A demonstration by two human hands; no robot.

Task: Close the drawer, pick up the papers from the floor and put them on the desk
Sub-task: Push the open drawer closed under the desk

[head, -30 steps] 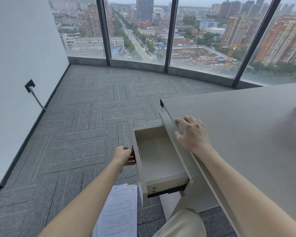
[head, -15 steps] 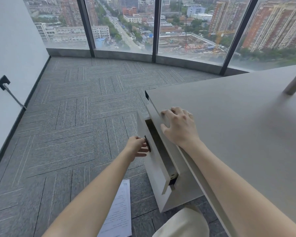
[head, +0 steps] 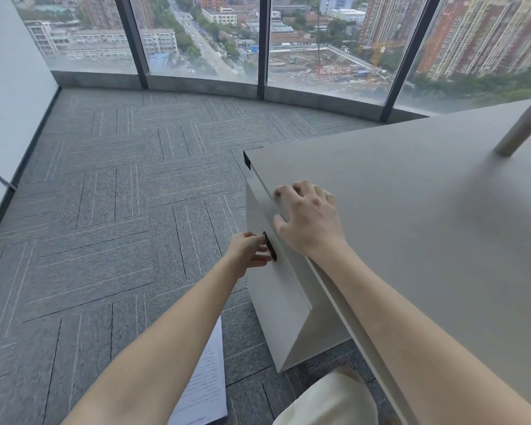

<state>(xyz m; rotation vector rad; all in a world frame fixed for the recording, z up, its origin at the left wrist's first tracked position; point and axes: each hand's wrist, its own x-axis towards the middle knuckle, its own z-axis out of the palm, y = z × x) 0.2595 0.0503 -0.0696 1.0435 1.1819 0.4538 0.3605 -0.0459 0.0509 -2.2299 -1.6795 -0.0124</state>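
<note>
The beige drawer [head: 276, 289] sits flush in the side of the desk [head: 426, 216], fully pushed in. My left hand [head: 249, 251] holds its dark handle [head: 269, 246] with fingertips around it. My right hand [head: 308, 219] rests flat on the desk's near edge, fingers spread, nothing in it. White printed papers [head: 204, 384] lie on the grey carpet below my left forearm, partly hidden by the arm.
Grey patterned carpet [head: 120, 225] stretches to the tall windows [head: 196, 41] at the back. A white wall [head: 10, 102] runs along the left. A grey post [head: 521, 130] stands on the desk at far right. My knee in beige trousers [head: 328, 400] is at the bottom.
My left hand pushed the open drawer to the right until it shut into the desk. My right hand stayed on the desk edge. The view shifted left and down.
</note>
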